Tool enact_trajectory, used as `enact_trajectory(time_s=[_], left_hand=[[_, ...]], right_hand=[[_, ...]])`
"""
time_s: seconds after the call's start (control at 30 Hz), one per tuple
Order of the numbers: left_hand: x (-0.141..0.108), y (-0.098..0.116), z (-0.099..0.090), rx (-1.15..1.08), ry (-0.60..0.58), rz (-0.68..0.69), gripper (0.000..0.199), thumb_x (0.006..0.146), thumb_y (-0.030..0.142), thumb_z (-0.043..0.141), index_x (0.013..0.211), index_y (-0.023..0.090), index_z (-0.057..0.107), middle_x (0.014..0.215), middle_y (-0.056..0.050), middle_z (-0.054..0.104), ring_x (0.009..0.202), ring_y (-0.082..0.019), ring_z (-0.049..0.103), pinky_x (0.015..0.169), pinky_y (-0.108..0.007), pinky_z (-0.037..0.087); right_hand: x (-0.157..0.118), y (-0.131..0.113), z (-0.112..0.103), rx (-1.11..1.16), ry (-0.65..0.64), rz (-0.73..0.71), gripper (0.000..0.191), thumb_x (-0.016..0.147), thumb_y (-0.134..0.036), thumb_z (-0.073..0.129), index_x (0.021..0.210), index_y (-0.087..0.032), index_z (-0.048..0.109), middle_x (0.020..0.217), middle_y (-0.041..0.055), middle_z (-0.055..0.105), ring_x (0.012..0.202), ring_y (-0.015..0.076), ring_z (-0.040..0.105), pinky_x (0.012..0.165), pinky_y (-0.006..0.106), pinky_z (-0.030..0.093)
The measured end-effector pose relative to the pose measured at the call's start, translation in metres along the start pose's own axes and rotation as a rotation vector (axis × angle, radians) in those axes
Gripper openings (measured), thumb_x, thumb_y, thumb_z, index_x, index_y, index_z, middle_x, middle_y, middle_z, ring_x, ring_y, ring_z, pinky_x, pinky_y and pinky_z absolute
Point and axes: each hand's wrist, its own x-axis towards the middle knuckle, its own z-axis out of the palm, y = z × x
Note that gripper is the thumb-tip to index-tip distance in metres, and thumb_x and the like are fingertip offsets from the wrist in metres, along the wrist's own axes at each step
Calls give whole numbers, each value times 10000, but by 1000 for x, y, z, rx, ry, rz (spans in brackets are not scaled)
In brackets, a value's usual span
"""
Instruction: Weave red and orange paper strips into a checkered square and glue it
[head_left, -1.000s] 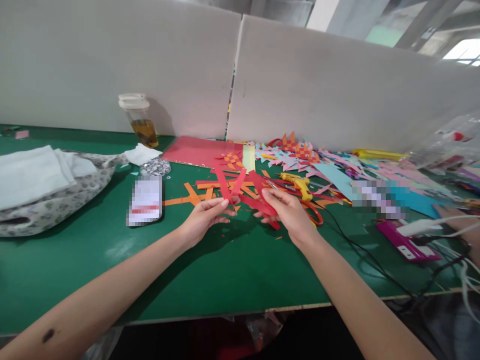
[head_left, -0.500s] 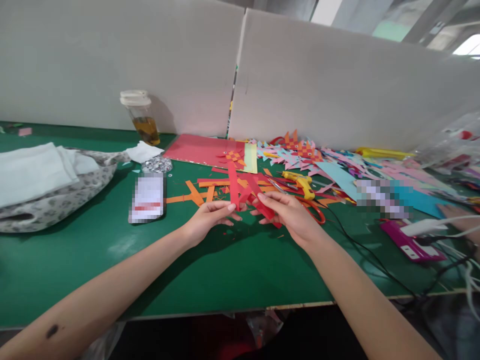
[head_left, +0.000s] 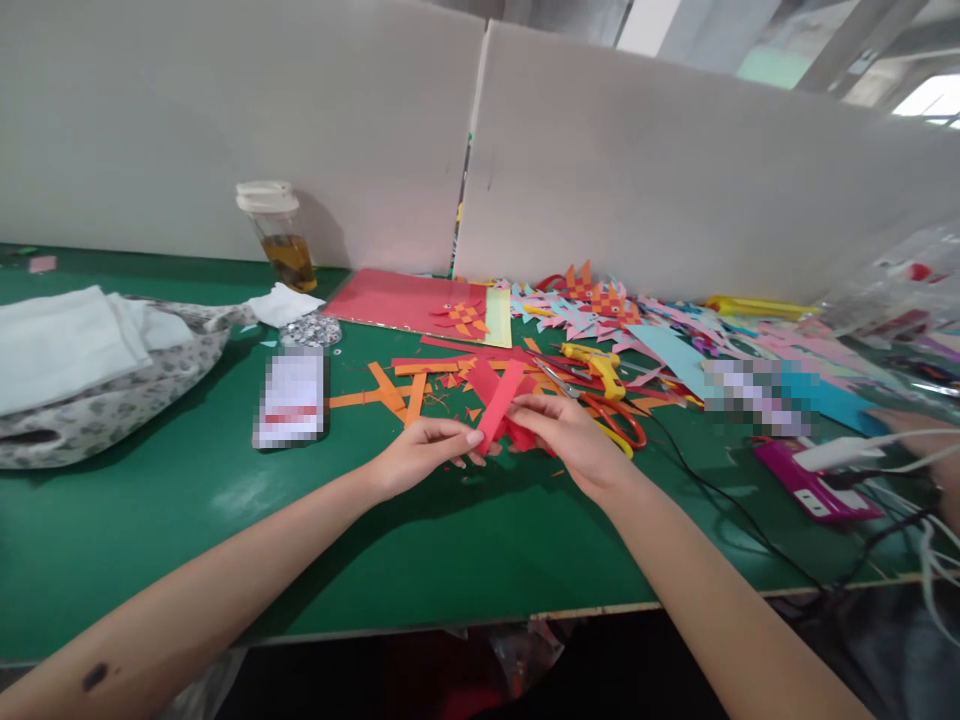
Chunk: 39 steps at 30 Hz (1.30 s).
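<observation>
Between both hands, over the green table, are folded red paper strips (head_left: 501,402). My left hand (head_left: 435,450) pinches the lower end of one strip between thumb and fingers. My right hand (head_left: 559,430) grips the red strips from the right, its fingers partly hidden behind them. Orange strips (head_left: 388,388) lie on the table just beyond my left hand. Scissors with orange handles (head_left: 619,415) and a yellow glue gun (head_left: 600,365) rest beyond my right hand. A woven orange-and-red paper fish (head_left: 466,318) sits on a red sheet (head_left: 390,298).
At left are a phone (head_left: 291,395), a lidded cup (head_left: 277,235) and a patterned cloth bag (head_left: 150,390). Pastel paper pieces (head_left: 675,325) spread along the back right. A purple power strip (head_left: 817,485) with cables lies right, near another person's hand (head_left: 911,430).
The upright red strip now slants to the right, its lower end still in my left hand. Both hands have shifted slightly, and the red strips in my right hand sit differently.
</observation>
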Motion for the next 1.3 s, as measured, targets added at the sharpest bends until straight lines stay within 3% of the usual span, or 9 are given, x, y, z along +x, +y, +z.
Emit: enact_trajectory(time_s=[0.2, 0.43, 0.57, 0.73, 0.8, 0.9, 0.93, 1.1, 1.3], left_hand=[[0, 0, 1, -55, 53, -9, 253, 763, 408, 596, 725, 173, 682, 723, -36, 677, 662, -125, 605, 635, -231, 465], [1, -2, 1, -77, 61, -9, 178, 647, 310, 722, 698, 154, 654, 685, -25, 668, 608, -114, 595, 604, -238, 466], [4, -1, -6, -35, 264, 76, 138, 663, 283, 707, 728, 165, 676, 706, -22, 664, 651, -121, 601, 620, -238, 486], [13, -3, -25, -114, 588, 183, 176, 659, 311, 709, 734, 159, 664, 719, -20, 650, 668, -113, 596, 601, -214, 487], [16, -3, -31, -154, 681, 198, 208, 641, 329, 721, 732, 155, 652, 706, -14, 636, 669, -107, 592, 596, -200, 482], [18, 0, -35, -213, 777, 186, 260, 605, 341, 742, 751, 152, 639, 733, -18, 635, 707, -112, 605, 574, -185, 467], [18, 1, -36, -225, 798, 180, 275, 593, 343, 749, 754, 151, 635, 742, -19, 635, 717, -115, 608, 567, -183, 463], [18, 0, -34, -219, 792, 158, 284, 590, 347, 753, 747, 143, 633, 724, -18, 628, 698, -111, 601, 562, -184, 458], [17, -3, -35, -208, 784, 182, 264, 609, 350, 739, 751, 156, 632, 742, -13, 641, 703, -110, 610, 573, -184, 457]], right_hand=[[0, 0, -2, -67, -53, -51, 163, 682, -292, 631, 765, -170, 700, 675, 1, 663, 587, 82, 560, 568, 204, 429], [0, -5, -3, -56, 21, -75, 254, 641, -374, 691, 781, -164, 664, 702, 1, 641, 580, 84, 559, 585, 224, 459], [10, -7, -29, -100, 184, -225, 323, 681, -427, 651, 877, -169, 655, 885, 58, 664, 695, 133, 600, 657, 280, 490], [21, -1, -57, -561, 393, -382, 288, 731, -410, 600, 900, -184, 655, 875, 64, 671, 800, 202, 617, 760, 368, 478], [18, 0, -51, -619, 351, -426, 353, 714, -376, 623, 1024, -206, 627, 1008, 68, 656, 884, 213, 614, 797, 375, 476], [9, -2, -35, -639, -21, -422, 505, 702, -371, 643, 1187, -281, 535, 1206, 56, 573, 950, 207, 607, 724, 327, 509], [8, -3, -32, -660, -62, -419, 451, 737, -370, 606, 1177, -293, 543, 1186, 48, 586, 956, 202, 607, 707, 316, 513], [19, 7, -47, -840, 281, -451, 184, 743, -195, 555, 905, -213, 640, 905, 49, 684, 783, 185, 643, 723, 341, 498], [29, 19, -49, -1037, 231, -384, 125, 732, -188, 581, 841, -209, 639, 793, 52, 693, 745, 200, 646, 699, 327, 486]])
